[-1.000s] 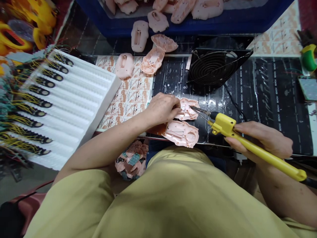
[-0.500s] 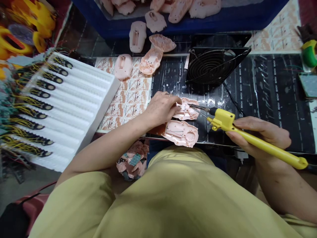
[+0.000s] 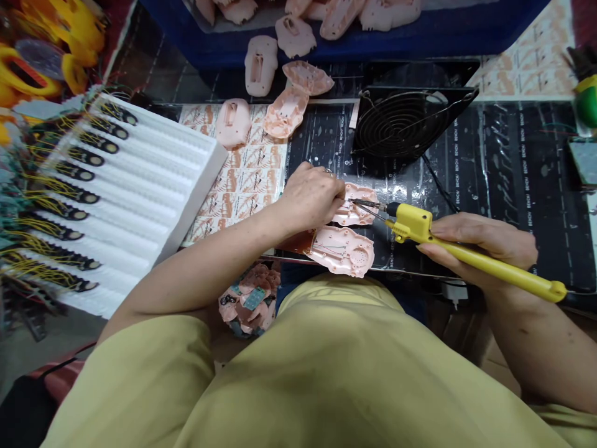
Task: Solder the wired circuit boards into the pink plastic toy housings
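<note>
My right hand [image 3: 485, 242] is closed around a yellow soldering iron [image 3: 494, 264], a gun-like type with a thin feed tube beside its tip. The iron's dark tip points left, over a pink plastic shell half [image 3: 357, 211] on the bench. At that shell's left side is my left hand [image 3: 314, 196], its fingers curled and pinched together; what they hold is hidden. A second pink shell half [image 3: 345, 252] lies nearer to me, at the bench edge, with thin wires and a round speaker grille inside.
A black fan [image 3: 405, 124] stands behind the shells. White foam tray [image 3: 153, 180] at left carries several wired parts. A blue bin [image 3: 345, 53] of pink shells is at the back, with loose pink shells [image 3: 261, 65] before it. More pink pieces [image 3: 252, 298] sit below the bench edge.
The soldering iron and my right hand have shifted slightly left. My left hand has turned, its knuckles now covering more of the fingertips and the shell's left end.
</note>
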Available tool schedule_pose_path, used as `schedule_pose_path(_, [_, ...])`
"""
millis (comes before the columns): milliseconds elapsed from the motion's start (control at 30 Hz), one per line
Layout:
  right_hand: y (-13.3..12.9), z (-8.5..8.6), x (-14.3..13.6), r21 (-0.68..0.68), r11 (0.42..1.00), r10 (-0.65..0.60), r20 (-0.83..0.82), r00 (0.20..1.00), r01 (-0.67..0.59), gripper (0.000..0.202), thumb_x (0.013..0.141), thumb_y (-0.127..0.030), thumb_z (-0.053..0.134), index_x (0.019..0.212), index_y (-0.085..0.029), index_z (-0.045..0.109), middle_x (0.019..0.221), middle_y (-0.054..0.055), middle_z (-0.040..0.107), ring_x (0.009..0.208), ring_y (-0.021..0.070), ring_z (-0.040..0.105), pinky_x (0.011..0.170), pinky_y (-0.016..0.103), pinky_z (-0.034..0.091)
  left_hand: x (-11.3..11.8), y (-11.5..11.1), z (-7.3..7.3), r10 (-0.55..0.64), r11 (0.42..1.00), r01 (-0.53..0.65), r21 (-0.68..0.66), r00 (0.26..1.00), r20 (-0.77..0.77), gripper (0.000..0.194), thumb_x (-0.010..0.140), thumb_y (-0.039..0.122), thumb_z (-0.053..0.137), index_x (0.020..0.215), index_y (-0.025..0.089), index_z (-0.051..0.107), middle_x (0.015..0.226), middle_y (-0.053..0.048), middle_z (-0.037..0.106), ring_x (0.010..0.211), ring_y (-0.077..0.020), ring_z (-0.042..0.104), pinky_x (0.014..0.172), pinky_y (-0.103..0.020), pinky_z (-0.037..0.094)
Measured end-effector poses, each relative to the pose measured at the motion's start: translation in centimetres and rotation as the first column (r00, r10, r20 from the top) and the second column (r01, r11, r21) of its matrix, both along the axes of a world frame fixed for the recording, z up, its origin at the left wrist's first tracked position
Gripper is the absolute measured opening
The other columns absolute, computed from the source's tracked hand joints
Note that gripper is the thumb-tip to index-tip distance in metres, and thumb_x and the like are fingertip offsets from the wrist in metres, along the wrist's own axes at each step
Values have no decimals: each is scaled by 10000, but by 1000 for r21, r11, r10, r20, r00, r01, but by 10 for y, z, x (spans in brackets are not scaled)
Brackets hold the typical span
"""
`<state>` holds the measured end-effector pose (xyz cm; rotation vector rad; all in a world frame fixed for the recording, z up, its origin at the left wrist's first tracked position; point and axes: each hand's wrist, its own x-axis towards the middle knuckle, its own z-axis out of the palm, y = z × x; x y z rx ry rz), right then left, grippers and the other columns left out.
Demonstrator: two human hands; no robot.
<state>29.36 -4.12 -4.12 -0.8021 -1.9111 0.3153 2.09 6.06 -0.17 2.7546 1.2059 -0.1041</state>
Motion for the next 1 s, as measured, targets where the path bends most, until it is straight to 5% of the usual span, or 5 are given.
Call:
schedule_pose_path(267, [0,11,10,-16,1000,21,59,998,-20,298,717,-152,878,952,-228,713,802,-7,745,671,154,719,560,241,607,16,4,21,25,996,-39,-85,987,-161,244,853,156,542,860,161,786,743,-69,686,815,-220,636,877,-383,429])
schedule_pose_path(500, [-22,-8,22,-76,920,-382,33,923,384,289,754,-265,861,1019,-258,746,890,-1,772,699,168,727,579,266,597,16,5,24,31,991,-50,-121,987,-158,242,887,160,554,901,173,795,911,-81,712,1024,-256,620,946,-394,433])
schedule_pose_path(667, [-26,-22,11,-97,895,-444,-127,887,435,553,754,-309,858,1275,-253,682,922,0,758,693,158,717,616,271,594,17,5,22,30,990,-51,-134,988,-155,214,906,198,568,906,165,779,986,-90,698,1094,-278,596,974,-410,434])
schedule_pose_path(767, [-18,-23,0,39,850,-493,-293,819,525,502,803,-352,824,1278,-273,683,963,-8,718,680,113,679,588,228,544,3,10,23,-8,991,-4,-132,996,-90,230,928,264,578,1039,163,752,1096,-103,690,1165,-293,579,1021,-425,426])
schedule_pose_path(1000, [-2,-36,-3,131,698,-561,-511,651,704,342,848,-435,774,1143,-265,746,855,-15,637,601,88,579,540,220,471,-62,-7,17,-198,937,189,-293,980,-3,983,802,645,750,1590,245,319,1690,-179,211,1543,-412,222,1213,-551,278])
